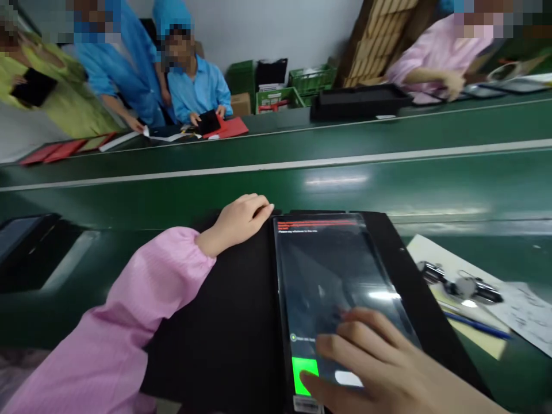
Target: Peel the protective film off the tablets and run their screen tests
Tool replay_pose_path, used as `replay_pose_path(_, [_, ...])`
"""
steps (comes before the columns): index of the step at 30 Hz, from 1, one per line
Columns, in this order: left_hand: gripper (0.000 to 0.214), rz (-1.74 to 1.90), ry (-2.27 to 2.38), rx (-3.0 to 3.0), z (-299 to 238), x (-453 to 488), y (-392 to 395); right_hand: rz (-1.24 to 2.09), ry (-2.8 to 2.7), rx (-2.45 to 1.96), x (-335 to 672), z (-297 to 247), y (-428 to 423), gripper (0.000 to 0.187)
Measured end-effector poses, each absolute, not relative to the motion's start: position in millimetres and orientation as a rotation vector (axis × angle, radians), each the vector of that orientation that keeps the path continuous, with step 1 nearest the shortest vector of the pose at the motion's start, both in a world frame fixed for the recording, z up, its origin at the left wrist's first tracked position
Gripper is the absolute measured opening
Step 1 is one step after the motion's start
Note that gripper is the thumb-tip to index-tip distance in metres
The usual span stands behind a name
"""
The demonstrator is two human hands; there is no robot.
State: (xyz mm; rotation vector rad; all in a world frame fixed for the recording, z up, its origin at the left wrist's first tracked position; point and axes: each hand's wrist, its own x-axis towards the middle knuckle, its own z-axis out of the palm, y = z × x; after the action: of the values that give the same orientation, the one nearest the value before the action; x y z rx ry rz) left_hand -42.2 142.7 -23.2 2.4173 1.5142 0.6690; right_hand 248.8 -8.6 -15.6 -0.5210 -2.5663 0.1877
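Observation:
A tablet (328,270) with a lit dark screen lies on a black board or open case (215,328). Red and white text runs along the screen's top, and a green square (305,368) glows at its lower left. My left hand (241,221) rests at the case's far edge beside the tablet's upper left corner, fingers curled together; what they grip, if anything, is hidden. Over the lower screen is my right hand (366,356), slightly blurred, holding nothing. Its fingers are apart and bent, with the thumb at the green square.
Right of the case lie papers (530,316), a blue pen (478,326) and shiny metal parts (466,287). Another dark device (26,236) sits at left. Across the green bench (172,195), several people handle tablets and red covers (233,127); a black tray (362,102) stands there.

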Motion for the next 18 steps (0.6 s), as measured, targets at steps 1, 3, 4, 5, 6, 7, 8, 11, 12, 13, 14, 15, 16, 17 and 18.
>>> replay_pose_path(1, [0.028, 0.675, 1.511, 2.415, -22.7, -42.5, 141.5, 0.196, -2.578, -0.506, 240.3, -11.8, -5.4, 0.025])
replay_pose_path(3, [0.029, 0.676, 1.511, 2.416, -21.7, -42.2, 139.6, 0.210, -2.616, -0.547, 229.0, -0.4, 17.0, 0.033])
replay_pose_path(4, [0.028, 0.673, 1.513, 2.419, -21.4, -41.9, 139.3, 0.208, -2.629, -0.605, 225.7, 5.5, 34.3, 0.039])
replay_pose_path(5, [0.028, 0.670, 1.516, 2.422, -21.3, -41.6, 139.2, 0.178, -2.628, -0.680, 223.1, 10.2, 53.6, 0.043])
replay_pose_path(6, [0.027, 0.667, 1.519, 2.425, -21.4, -41.4, 139.4, 0.115, -2.599, -0.771, 220.6, 13.1, 73.0, 0.047])
replay_pose_path(7, [0.027, 0.664, 1.523, 2.427, -21.5, -41.3, 139.5, 0.049, -2.586, -0.865, 217.7, 14.1, 90.5, 0.050])
replay_pose_path(8, [0.028, 0.664, 1.526, 2.428, -21.7, -41.3, 139.6, -0.017, -2.584, -0.925, 214.5, 13.6, 104.5, 0.049])
replay_pose_path(11, [0.028, 0.671, 1.532, 2.418, -22.7, -41.9, 139.3, -0.100, -2.657, -0.943, 206.2, 11.2, 118.1, 0.038])
replay_pose_path(12, [0.028, 0.674, 1.531, 2.411, -23.2, -42.0, 139.2, -0.053, -2.693, -0.892, 205.4, 12.0, 114.6, 0.034])
replay_pose_path(13, [0.028, 0.676, 1.528, 2.402, -23.7, -42.1, 139.2, 0.017, -2.715, -0.841, 205.9, 13.5, 109.1, 0.033])
replay_pose_path(14, [0.027, 0.678, 1.523, 2.393, -24.3, -42.1, 139.4, 0.084, -2.714, -0.802, 207.8, 15.3, 103.2, 0.032])
replay_pose_path(15, [0.027, 0.679, 1.518, 2.385, -24.9, -42.1, 139.7, 0.133, -2.696, -0.784, 210.5, 16.9, 98.4, 0.031])
replay_pose_path(16, [0.027, 0.681, 1.513, 2.376, -25.5, -42.0, 140.1, 0.145, -2.663, -0.790, 213.6, 17.7, 95.6, 0.030])
replay_pose_path(17, [0.027, 0.682, 1.509, 2.369, -26.0, -42.0, 140.6, 0.121, -2.624, -0.814, 216.6, 17.2, 95.1, 0.029])
replay_pose_path(18, [0.027, 0.682, 1.505, 2.363, -26.6, -42.0, 141.0, 0.077, -2.590, -0.843, 219.0, 15.5, 96.6, 0.028])
